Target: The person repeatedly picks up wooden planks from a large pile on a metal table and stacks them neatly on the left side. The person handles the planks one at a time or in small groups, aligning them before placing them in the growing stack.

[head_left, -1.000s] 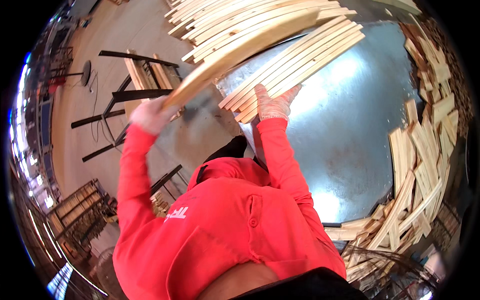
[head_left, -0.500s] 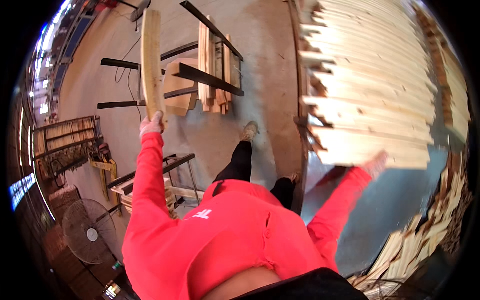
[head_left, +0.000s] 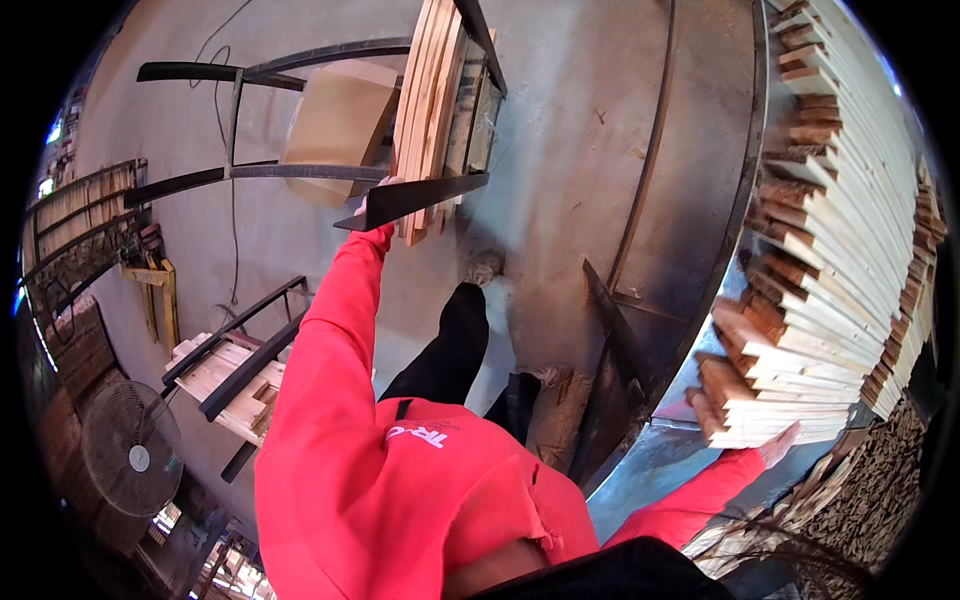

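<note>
My left hand (head_left: 389, 182) is at the left side of an upright stack of light wooden boards (head_left: 428, 95). A dark metal bar (head_left: 425, 198) of the rack hides most of its fingers, so their grip on a board cannot be made out. On the right, my right hand (head_left: 780, 446) lies with fingers stretched out against the near end of a long row of wooden boards (head_left: 825, 330). The boards in that row stand packed side by side on a metal table (head_left: 650, 465).
Brown cardboard (head_left: 338, 125) lies beside the rack. A lower rack (head_left: 235, 370) with short boards stands at left, near a round fan (head_left: 132, 437). A dark metal piece (head_left: 618, 325) juts out beside the table. Wood pieces (head_left: 850, 500) are piled at lower right.
My left hand has brought the raised board down to the rack's stack. The view has turned, and my right hand has gone from atop the row to its near end.
</note>
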{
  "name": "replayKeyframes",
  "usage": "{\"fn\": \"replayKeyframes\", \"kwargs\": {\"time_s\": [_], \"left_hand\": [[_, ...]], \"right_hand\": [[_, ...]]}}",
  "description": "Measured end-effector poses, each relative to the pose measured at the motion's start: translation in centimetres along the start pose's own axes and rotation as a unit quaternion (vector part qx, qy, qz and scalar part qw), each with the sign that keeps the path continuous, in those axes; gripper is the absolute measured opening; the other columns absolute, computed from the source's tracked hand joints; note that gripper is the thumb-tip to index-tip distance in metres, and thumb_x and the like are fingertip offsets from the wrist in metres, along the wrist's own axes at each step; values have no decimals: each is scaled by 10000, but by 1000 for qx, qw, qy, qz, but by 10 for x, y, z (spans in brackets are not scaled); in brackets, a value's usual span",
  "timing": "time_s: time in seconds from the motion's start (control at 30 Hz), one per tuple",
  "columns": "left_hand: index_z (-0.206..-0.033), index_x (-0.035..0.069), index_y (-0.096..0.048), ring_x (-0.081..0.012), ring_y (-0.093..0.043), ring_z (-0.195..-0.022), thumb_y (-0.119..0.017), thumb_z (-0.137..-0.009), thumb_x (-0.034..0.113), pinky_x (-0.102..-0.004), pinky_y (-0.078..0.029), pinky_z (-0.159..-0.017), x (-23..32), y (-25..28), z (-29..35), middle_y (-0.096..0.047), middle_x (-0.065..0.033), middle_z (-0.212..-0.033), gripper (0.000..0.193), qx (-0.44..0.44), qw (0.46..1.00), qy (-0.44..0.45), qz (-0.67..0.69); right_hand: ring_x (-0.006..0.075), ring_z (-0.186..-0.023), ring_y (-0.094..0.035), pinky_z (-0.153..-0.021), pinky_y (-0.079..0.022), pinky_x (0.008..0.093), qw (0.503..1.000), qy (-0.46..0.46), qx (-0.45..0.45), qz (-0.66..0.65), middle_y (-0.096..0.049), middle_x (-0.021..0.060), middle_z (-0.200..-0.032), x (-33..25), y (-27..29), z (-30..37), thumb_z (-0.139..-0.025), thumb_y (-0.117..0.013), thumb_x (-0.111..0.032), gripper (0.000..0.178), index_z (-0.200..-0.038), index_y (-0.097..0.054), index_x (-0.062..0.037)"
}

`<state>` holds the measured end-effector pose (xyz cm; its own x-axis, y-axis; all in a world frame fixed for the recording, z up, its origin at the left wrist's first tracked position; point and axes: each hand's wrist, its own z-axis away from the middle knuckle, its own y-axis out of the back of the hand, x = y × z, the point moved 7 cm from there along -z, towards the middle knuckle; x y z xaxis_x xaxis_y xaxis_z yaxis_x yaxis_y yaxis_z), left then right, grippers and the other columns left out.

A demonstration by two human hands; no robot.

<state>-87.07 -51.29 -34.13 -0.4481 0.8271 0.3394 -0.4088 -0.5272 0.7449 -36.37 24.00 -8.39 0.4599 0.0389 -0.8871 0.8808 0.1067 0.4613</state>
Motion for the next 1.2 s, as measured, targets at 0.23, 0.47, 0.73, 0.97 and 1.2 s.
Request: {"fn": "replayKeyframes", "kwargs": {"time_s": [0.23, 0.47, 0.73, 0.97, 1.2], "left_hand": [[-785, 70, -647, -207, -507, -446, -385, -926, 605, -355, -416, -439, -38, -9, 55, -542, -73, -550, 612, -76, 995, -15, 57], [-823, 57, -646, -210, -552, -530, -371, -942, 580, -370, -418, -458, -144, -111, 222, -591, -72, -641, 602, -438, 892, 81, 72], [-983, -26, -635, -151, -519, -545, -526, -962, 318, -258, -377, -492, 43, -230, 704, -573, -65, -652, 362, -593, 749, -278, 101], [-1377, -66, -332, -332, -604, -1034, -489, -970, 273, -479, -549, -762, 17, -398, 1041, -554, -216, -1195, 552, -797, 556, -228, -54], [-1156, -27, -572, -311, -633, -969, -754, -780, 160, -441, -549, -856, -34, -505, 1173, -649, -158, -1052, 457, -732, 668, -130, 3]], "right_hand": [[304, -1262, -477, -1083, -361, 403, 994, -44, -61, 84, -441, 170, -1421, -55, -37, -5, -990, -418, -375, 520, -1390, -444, -44], [312, -1304, -456, -1111, -338, 366, 876, 42, -207, 434, -485, 149, -1419, -43, 127, 188, -931, -470, -488, 616, -1392, -468, -80], [308, -1200, -549, -1017, -420, 432, 674, -167, 281, 663, -572, 165, -1295, 207, 711, 356, -813, -628, -463, 652, -1326, -495, -84], [356, -1074, -603, -878, -485, 483, 811, -316, 20, 492, -627, 217, -1152, 270, 782, 368, -800, -654, -505, 698, -1313, -494, -60], [378, -1222, -528, -1083, -365, 439, 869, -261, 246, 340, -566, 253, -1274, 290, 827, 425, -798, -657, -546, 824, -1350, -446, 29]]}}
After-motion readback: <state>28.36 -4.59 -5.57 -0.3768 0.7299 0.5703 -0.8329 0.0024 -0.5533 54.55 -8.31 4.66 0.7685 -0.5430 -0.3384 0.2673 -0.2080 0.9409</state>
